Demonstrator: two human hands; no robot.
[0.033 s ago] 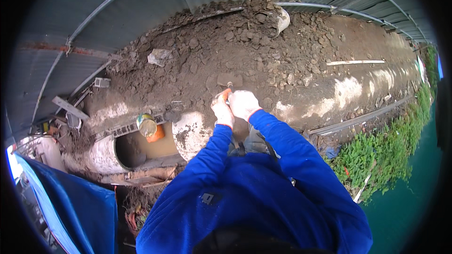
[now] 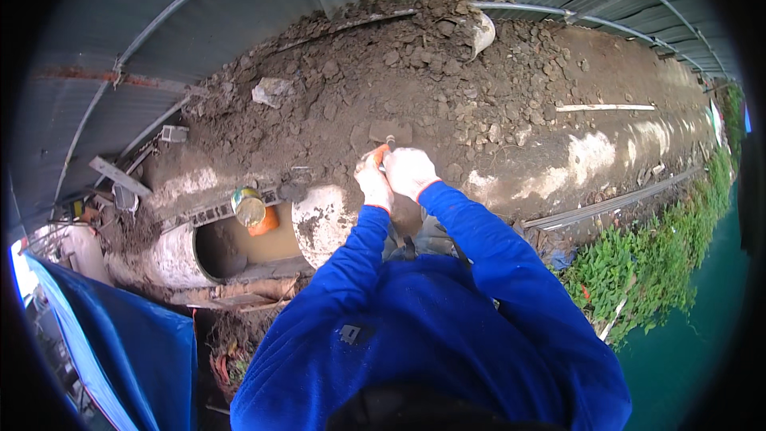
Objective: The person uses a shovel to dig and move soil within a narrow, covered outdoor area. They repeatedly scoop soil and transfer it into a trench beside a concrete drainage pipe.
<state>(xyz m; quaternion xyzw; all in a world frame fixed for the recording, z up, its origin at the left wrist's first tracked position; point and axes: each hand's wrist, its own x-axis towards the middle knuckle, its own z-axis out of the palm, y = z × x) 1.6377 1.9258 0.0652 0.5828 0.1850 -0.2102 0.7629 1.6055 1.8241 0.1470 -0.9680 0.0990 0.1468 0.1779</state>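
I hold a tool with an orange handle (image 2: 380,155) in both hands. My left hand (image 2: 373,185) and my right hand (image 2: 410,172) are close together, both wrapped tight on it. Its tip pokes into the big dirt pile (image 2: 383,80), at the near edge of the pile. The round concrete pipe (image 2: 319,219) sits just below my hands, on the near side of the dirt pile. I think I am digging now. Next I should push down hard and steady, so the tool does not slip.
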